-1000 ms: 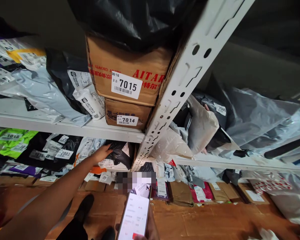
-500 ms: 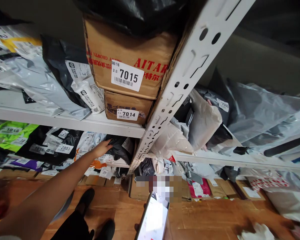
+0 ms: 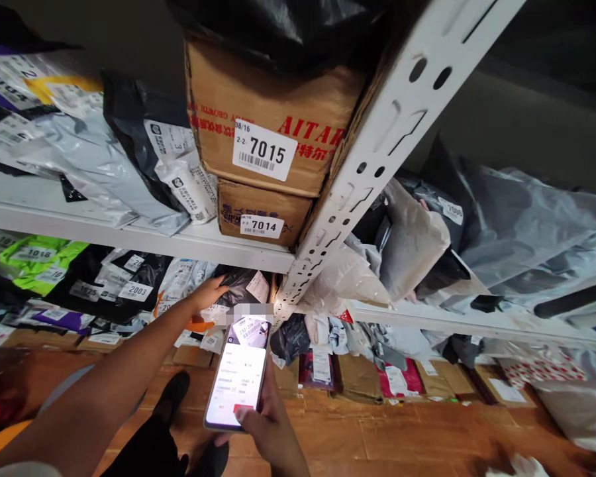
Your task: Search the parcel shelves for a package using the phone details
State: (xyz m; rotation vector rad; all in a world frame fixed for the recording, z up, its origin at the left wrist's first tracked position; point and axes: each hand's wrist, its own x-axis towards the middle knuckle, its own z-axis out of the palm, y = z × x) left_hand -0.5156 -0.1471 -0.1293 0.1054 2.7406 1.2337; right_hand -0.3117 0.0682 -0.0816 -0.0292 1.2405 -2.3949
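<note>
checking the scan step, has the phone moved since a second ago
Yes. The phone rose up and left toward the white upright post, now just below the left hand.

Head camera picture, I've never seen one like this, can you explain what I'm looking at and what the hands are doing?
The camera sits on a person's head and looks down at their own bare hands, in front of white metal shelves packed with labelled parcels. The left hand reaches to a black bag on the lower shelf and touches it. The right hand holds a phone with its screen lit. Above, two stacked cardboard boxes carry labels 7015 and 7014. More parcels lie on the brown floor.
</note>
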